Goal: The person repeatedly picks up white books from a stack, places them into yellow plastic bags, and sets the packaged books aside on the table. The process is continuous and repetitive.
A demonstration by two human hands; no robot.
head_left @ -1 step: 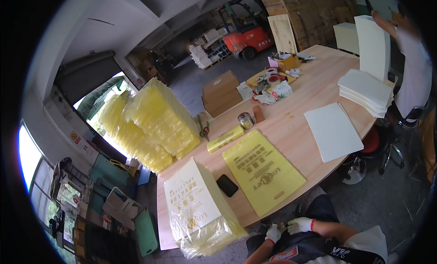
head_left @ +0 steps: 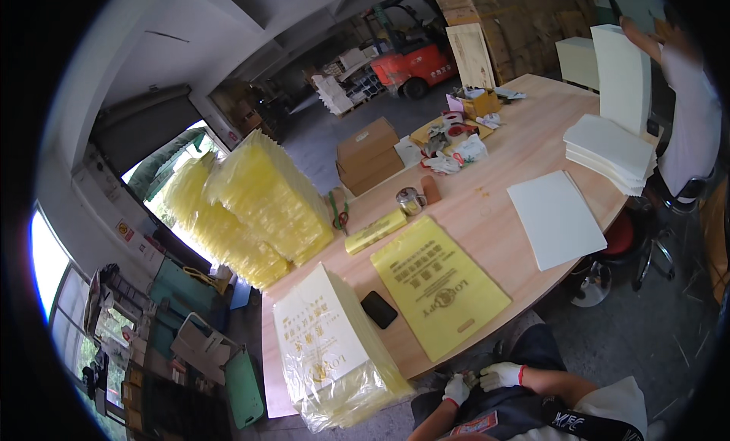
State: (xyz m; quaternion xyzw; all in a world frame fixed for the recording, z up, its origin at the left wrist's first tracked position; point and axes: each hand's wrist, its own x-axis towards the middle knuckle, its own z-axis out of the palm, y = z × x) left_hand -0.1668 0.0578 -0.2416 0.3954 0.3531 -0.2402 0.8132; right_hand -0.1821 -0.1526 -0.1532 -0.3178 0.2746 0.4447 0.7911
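Observation:
Both my hands wear white gloves with red cuffs and rest close together over my lap, below the table's near edge. My left hand [head_left: 458, 389] has loosely bent fingers, apart, with nothing visible in them. My right hand [head_left: 501, 376] lies with fingers stretched toward the left one; I see nothing held. Nearest on the table is a flat yellow printed bag [head_left: 437, 289] with a handle slot. Left of it lie a black phone [head_left: 379, 310] and a plastic-wrapped stack of white printed bags [head_left: 323, 342]. A folded yellow bag bundle [head_left: 376, 232] lies beyond.
Tall wrapped yellow stacks [head_left: 262, 198] stand at the left. Scissors [head_left: 342, 219], a metal mug [head_left: 410, 201] and tape rolls [head_left: 452, 122] lie farther back. White sheets [head_left: 559, 220] lie to the right, near another person [head_left: 688, 122]. A red forklift [head_left: 414, 65] stands behind.

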